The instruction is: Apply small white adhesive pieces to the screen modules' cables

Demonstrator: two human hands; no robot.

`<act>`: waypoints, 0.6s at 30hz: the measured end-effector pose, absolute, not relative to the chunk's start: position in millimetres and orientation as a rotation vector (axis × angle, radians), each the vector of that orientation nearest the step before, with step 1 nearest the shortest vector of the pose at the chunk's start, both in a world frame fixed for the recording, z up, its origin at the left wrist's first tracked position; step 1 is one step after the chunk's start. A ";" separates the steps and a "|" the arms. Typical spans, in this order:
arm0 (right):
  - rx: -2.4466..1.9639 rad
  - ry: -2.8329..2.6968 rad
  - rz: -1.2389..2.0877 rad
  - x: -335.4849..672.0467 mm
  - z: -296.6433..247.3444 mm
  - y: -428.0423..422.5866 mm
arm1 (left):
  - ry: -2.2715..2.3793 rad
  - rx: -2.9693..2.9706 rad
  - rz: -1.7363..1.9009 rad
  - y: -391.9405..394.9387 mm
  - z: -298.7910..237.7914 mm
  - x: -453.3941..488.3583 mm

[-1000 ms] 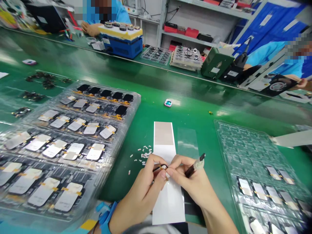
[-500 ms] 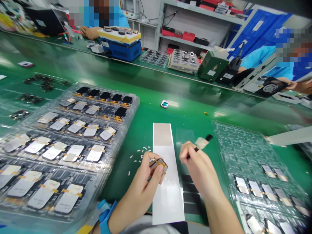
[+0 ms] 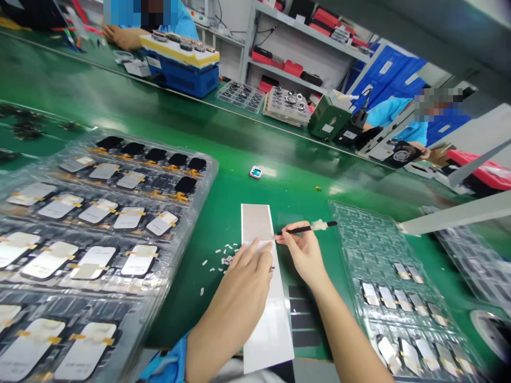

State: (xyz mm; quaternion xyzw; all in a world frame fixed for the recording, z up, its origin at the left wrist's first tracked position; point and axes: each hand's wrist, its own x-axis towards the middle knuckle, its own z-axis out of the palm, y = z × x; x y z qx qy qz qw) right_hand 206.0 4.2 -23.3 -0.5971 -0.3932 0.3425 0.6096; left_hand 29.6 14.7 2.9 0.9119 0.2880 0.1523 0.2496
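Observation:
My left hand lies over a long white adhesive sheet, its fingertips at the border of the sheet's beige upper part. A dark edge of a small watch screen peeks out under those fingers; the rest of it is hidden. My right hand is closed around a slim black pen-like tool with a pale wad wrapped near its rear end. The tool's tip is at the sheet's right edge, close to my left fingertips. Small white scraps lie left of the sheet.
A large clear tray of watch screens stands on the left, another clear tray on the right. Dark strips lie beside the sheet. A small teal-faced piece lies farther back. Two people in blue sit across the bench.
My left hand has turned over and come down onto the sheet, mostly covering the screen. The right hand has moved left, bringing the tool's tip to the sheet's edge. The view has shifted.

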 end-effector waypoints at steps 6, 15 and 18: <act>-1.379 -0.899 0.814 206.1 -26.9 2.2 | 0.793 2.549 0.291 14.0 -5.8 31.6; -1.384 -0.854 0.866 207.8 -18.6 4.9 | 0.821 2.536 0.330 14.2 -5.5 32.0; -1.382 -0.838 0.859 207.2 -17.0 5.9 | 0.811 2.548 0.312 15.1 -2.9 32.0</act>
